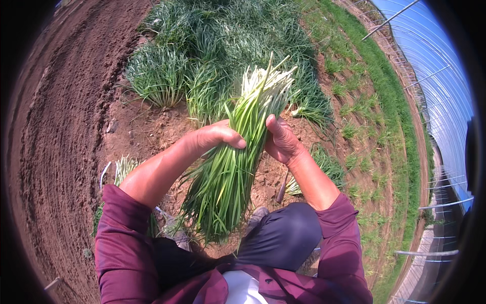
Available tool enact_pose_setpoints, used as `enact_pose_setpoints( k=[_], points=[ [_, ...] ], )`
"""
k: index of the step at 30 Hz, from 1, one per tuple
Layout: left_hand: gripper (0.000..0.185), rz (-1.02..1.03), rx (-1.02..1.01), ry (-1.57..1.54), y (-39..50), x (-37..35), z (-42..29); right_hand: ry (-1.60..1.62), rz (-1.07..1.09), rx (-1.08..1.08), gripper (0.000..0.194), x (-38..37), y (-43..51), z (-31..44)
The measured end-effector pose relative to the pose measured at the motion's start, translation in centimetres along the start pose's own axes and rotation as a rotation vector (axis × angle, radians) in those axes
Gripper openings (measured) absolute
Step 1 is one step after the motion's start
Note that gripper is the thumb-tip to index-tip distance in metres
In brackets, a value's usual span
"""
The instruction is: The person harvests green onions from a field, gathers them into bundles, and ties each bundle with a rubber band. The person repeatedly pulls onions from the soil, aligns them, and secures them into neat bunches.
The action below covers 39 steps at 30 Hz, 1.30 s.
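Note:
A thick bundle of cut garlic chives (243,152) is held up in front of me, its pale stem ends pointing away and its green leaves hanging towards my knees. My left hand (218,136) wraps around its middle, the thumb lying across the leaves and the other fingers hidden behind. Against the right side of the bundle, a little nearer the pale ends, my right hand (283,140) presses with its palm and raised thumb; its fingers are partly hidden. A few stems stick out beyond the rest at the pale end.
Uncut leafy clumps (212,45) grow ahead. Cut chives lie at left (125,167) and more cut chives at right (326,167). A dark tool handle (281,188) rests by my right foot. Tilled soil (64,125) spans the left; a greenhouse wall of metal hoops (436,76) curves along the right.

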State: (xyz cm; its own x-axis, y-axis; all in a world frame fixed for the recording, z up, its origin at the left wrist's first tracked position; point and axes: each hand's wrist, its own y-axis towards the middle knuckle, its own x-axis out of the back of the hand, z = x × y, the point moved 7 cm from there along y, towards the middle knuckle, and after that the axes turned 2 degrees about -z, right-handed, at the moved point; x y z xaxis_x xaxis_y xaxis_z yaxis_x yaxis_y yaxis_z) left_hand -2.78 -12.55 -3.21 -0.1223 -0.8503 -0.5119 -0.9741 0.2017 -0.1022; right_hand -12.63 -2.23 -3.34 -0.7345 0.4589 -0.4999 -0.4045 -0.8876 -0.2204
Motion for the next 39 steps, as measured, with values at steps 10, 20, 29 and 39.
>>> enact_pose_setpoints(
  k=[10,20,29,39],
  points=[
    [0.076,-0.093,0.13,-0.223,-0.4,1.9,3.6,0.304,-0.023,-0.066,0.037,0.9,-0.5,0.8],
    [0.026,-0.244,0.205,-0.354,-1.0,2.3,3.6,0.291,-0.111,-0.048,0.03,2.1,-0.6,0.6],
    [0.04,-0.186,0.243,-0.209,-0.8,2.8,4.6,0.307,-0.044,-0.055,0.039,1.5,-0.1,0.4],
    [0.062,-0.16,0.087,-0.009,1.0,-0.1,4.1,-0.007,-0.409,0.028,0.027,-3.2,-0.4,0.6]
  ],
)
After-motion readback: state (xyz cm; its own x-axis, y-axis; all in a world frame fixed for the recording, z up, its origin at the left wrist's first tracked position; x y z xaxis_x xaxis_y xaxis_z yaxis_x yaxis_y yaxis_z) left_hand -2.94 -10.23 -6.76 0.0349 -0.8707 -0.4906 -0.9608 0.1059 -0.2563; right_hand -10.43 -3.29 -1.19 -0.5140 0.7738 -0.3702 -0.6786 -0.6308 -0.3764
